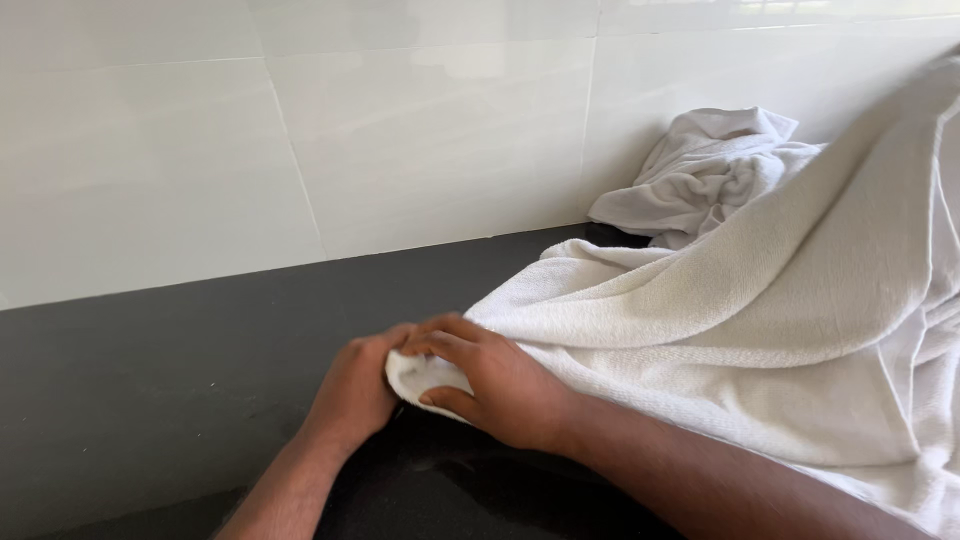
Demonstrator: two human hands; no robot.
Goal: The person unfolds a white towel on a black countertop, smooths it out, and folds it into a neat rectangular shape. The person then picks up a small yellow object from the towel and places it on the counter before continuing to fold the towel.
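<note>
A large white towel (760,310) lies spread over the right side of a black counter (150,390) and rises toward the upper right. My left hand (355,385) and my right hand (495,380) meet at the towel's near left corner. Both pinch that corner (425,375) between fingers and thumb, pressed close together on the counter. My right forearm runs along the towel's lower edge.
A second white cloth (705,175) sits crumpled against the white tiled wall (300,150) behind the towel. The dark counter stretches to the left of my hands.
</note>
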